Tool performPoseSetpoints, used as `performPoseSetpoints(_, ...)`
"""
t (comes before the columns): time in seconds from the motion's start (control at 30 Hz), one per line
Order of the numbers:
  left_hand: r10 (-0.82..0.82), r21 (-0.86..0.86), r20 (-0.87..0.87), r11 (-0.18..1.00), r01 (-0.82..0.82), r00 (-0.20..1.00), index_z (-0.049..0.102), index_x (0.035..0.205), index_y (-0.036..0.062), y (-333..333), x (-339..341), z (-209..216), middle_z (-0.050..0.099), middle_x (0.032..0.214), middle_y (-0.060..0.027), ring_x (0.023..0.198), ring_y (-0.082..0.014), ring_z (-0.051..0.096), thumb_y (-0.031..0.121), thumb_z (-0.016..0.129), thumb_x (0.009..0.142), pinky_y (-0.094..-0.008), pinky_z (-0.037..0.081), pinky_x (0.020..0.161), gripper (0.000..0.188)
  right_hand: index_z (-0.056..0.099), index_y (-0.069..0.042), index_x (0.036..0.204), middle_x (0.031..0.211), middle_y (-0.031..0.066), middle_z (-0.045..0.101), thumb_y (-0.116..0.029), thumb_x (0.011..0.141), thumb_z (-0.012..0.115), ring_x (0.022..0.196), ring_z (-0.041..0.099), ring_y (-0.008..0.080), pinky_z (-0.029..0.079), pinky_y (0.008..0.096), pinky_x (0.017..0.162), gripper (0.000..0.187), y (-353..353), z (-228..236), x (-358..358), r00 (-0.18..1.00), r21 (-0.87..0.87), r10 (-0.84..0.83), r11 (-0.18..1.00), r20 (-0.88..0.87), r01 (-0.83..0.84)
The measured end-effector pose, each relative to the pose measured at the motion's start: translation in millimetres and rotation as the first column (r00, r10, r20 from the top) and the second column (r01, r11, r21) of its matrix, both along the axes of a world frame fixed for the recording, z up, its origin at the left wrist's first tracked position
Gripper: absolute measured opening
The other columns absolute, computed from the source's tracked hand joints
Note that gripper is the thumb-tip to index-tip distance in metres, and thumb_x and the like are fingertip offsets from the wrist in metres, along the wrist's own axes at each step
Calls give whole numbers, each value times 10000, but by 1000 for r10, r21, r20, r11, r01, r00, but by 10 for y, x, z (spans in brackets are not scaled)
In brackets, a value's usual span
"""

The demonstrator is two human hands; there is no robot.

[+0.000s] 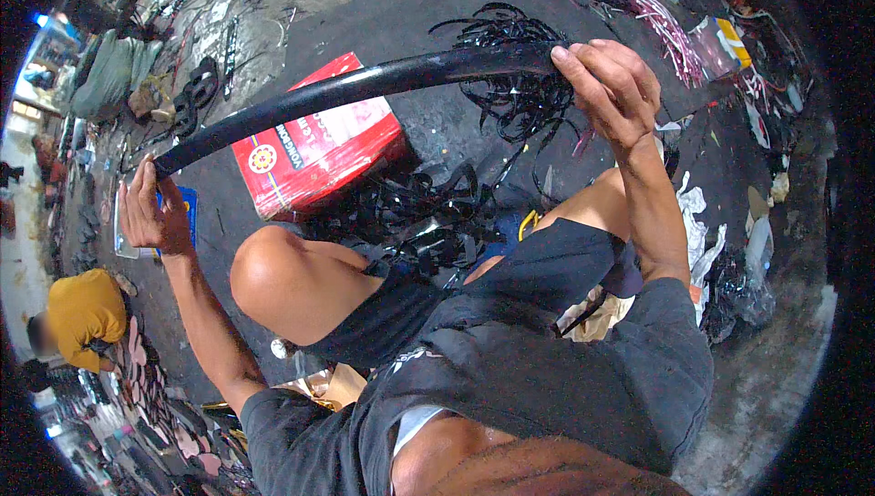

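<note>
A long, glossy black strip point(355, 82) is stretched between my two hands, bowing slightly upward. At its left end, the fingers and thumb of my left hand point(153, 213) pinch the tip. My right hand point(615, 90) grips the other end, its fingers curled over the strip. Behind the strip's middle sits a red carton point(319, 154) with a shiny wrapped surface. Past my right hand's end lies a tangled heap of thin black strips point(515, 99). More black strips point(401, 209) lie between the carton and my bent legs.
Pink and white strands point(670, 36) lie at the far right. A blue-edged clear box point(187, 222) is below my left hand. Someone in a yellow top point(87, 314) crouches at the left, near many scattered flat pieces point(150, 377). Crumpled white material point(697, 232) lies at the right.
</note>
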State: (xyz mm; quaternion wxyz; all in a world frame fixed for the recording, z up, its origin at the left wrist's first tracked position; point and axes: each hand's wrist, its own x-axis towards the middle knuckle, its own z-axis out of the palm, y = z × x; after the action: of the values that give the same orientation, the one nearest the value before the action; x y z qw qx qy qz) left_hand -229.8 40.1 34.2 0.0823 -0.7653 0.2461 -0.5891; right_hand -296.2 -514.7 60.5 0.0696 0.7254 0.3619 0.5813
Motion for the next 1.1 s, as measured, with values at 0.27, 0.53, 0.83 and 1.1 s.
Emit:
performPoseSetpoints(0.27,5,14,-24,1000,-5,1000,700,1027,69,158,40,-139,746,963,-83,865,-254,723,135,657,912,-414,562,846,140,750,-91,985,799,32,632,-23,660,734,707,598,183,520,295,587,333,-7,-106,68,998,138,48,990,-47,-41)
performPoseSetpoints(0.53,-115,-255,-645,964,-70,755,707,994,107,-20,17,-248,711,904,-113,814,-319,688,135,711,837,-401,532,687,160,745,-93,929,839,41,688,-159,828,742,789,631,220,519,336,708,121,41,-180,191,851,288,-36,933,-524,217)
performPoseSetpoints(0.83,52,182,-947,900,396,317,700,771,24,-1774,24,340,692,774,-191,748,-397,672,263,772,730,-476,554,740,252,479,-3,1366,1261,170,580,-279,790,796,1151,583,261,455,370,1021,713,2148,-1027,308,-48,829,835,550,-548,103)
performPoseSetpoints(1.1,-149,-152,-975,988,10,-166,606,694,0,-72,399,85,475,585,9,582,-96,435,318,749,826,-328,369,525,373,674,-9,975,663,28,621,-188,992,558,618,574,95,468,279,581,214,1448,-1080,220,-147,568,594,803,-791,181)
